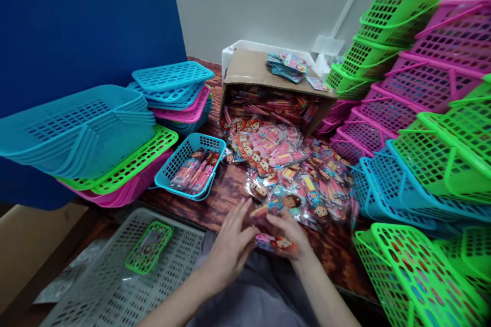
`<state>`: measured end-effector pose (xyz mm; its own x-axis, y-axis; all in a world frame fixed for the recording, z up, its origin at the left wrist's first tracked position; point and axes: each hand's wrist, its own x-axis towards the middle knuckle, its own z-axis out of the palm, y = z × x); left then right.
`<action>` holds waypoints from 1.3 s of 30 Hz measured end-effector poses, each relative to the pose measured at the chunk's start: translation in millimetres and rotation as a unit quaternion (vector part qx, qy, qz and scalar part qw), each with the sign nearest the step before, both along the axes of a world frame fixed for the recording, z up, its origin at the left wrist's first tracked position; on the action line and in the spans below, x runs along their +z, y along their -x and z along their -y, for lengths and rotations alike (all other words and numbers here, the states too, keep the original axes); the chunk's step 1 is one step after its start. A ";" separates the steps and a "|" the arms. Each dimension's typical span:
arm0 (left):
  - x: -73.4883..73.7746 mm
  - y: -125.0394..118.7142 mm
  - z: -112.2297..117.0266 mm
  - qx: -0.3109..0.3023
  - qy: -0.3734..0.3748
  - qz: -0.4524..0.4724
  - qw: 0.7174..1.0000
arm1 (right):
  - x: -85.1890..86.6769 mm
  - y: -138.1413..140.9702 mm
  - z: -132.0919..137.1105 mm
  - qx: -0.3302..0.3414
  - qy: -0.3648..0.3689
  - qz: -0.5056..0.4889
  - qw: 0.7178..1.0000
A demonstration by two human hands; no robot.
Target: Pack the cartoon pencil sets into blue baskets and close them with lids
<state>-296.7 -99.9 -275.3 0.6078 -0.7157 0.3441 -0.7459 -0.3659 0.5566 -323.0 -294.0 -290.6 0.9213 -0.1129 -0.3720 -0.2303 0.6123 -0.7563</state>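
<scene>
Plastic packet (265, 239), thin and glossy, with pink and orange print, is between the two hands, near the front edge of the worktop (230, 189), whose surface shows dark reddish wood grain. From the left, nested blue baskets (111, 138) of smooth plastic, pierced with small holes, rest upon green and pink ones. Below them, a grey crate (115, 260) with slotted sides holds a small green perforated piece (155, 253). Next comes a rounded blue basket (180, 194), containing several flat packets. The left hand (232, 237) has its fingers side by side and slightly bent, with the thumb towards the packet; I cannot tell whether it pinches. The right hand (289, 235) curls its fingers on the packet, hiding a part of it. Behind the hands, a slippery, shiny heap (268, 158) of packets with doll faces spreads from an open cardboard box (245, 69) and covers much of the worktop. Thin printed packs (287, 66) lie upon this box. At right, tall stacks of green, pink and blue lattice baskets (395, 97) block that side like a wall.
</scene>
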 end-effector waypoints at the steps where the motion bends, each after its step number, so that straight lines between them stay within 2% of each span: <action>1: 0.6 -0.1 1.0 -0.008 -0.007 0.002 1.000 | -2.6 5.0 -3.6 0.033 0.003 -0.008 0.999; 4: 3.3 -4.4 0.0 -0.030 -0.038 -0.016 0.999 | -5.0 13.4 3.5 0.088 0.081 -0.023 0.993; 6: 5.8 -10.6 -4.3 -0.035 -0.066 -0.017 0.997 | -1.0 11.6 20.3 0.073 0.211 -0.027 0.974; 7: 6.7 -14.4 -7.1 -0.036 -0.082 -0.004 0.996 | 2.4 8.6 29.3 0.054 0.308 -0.016 0.950; 8: 7.1 -18.4 -9.9 -0.037 -0.097 0.017 0.994 | 6.3 4.4 37.1 0.033 0.418 0.007 0.908; 9: 6.9 -22.5 -12.4 -0.041 -0.113 0.037 0.992 | 10.1 -0.9 42.7 0.020 0.528 0.041 0.848; 10: 6.2 -26.2 -14.4 -0.047 -0.127 0.056 0.989 | 13.3 -7.2 45.7 0.022 0.624 0.082 0.776; 12: 3.6 -32.2 -16.3 -0.063 -0.155 0.081 0.983 | 16.8 -23.2 44.0 0.069 0.760 0.142 0.630; 13: 2.3 -34.2 -16.0 -0.068 -0.171 0.085 0.979 | 16.8 -32.7 40.3 0.102 0.801 0.154 0.569; 14: 1.3 -35.6 -15.2 -0.070 -0.187 0.084 0.976 | 15.7 -42.8 35.9 0.134 0.829 0.157 0.520; 15: 0.7 -36.5 -14.0 -0.071 -0.202 0.080 0.974 | 14.0 -53.2 31.5 0.158 0.847 0.152 0.484; 16: 0.7 -37.0 -12.7 -0.070 -0.215 0.073 0.971 | 12.0 -63.1 27.9 0.172 0.859 0.144 0.461; 17: 1.2 -37.3 -11.7 -0.068 -0.224 0.066 0.970 | 10.2 -71.8 25.6 0.176 0.865 0.135 0.450; 20: 4.0 -37.3 -13.5 -0.068 -0.220 0.048 0.972 | 7.3 -81.8 28.0 0.171 0.862 0.133 0.458; 22: 5.7 -36.8 -20.1 -0.071 -0.204 0.042 0.976 | 7.1 -68.8 36.2 0.172 0.851 0.155 0.471; 25: 6.1 -36.1 -35.3 -0.075 -0.183 0.025 0.980 | 6.0 -20.5 52.1 0.186 0.835 0.194 0.480; 30: 2.9 -41.2 -52.0 -0.063 -0.173 -0.005 0.983 | 9.9 72.8 71.8 0.221 0.851 0.183 0.440; 32: 1.8 -46.0 -51.7 -0.063 -0.175 -0.004 0.983 | 15.9 93.4 77.2 0.207 0.857 0.158 0.445; 34: 0.9 -51.2 -49.3 -0.071 -0.174 0.006 0.982 | 21.6 102.4 81.7 0.173 0.845 0.128 0.489; 37: -0.7 -56.3 -46.2 -0.086 -0.173 0.028 0.981 | 22.7 99.2 82.0 0.064 0.807 0.038 0.586; 38: -1.6 -57.0 -45.6 -0.090 -0.173 0.034 0.980 | 20.1 95.0 79.2 0.031 0.797 -0.008 0.603; 39: -2.6 -57.2 -45.3 -0.093 -0.171 0.038 0.980 | 15.8 89.8 75.0 0.010 0.793 -0.053 0.607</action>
<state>-239.5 -54.6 -277.9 0.4386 -0.8927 0.1035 -0.8515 -0.3760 0.3655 -412.8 -369.0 -274.8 0.9084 -0.3966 0.1325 -0.3253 -0.8693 -0.3721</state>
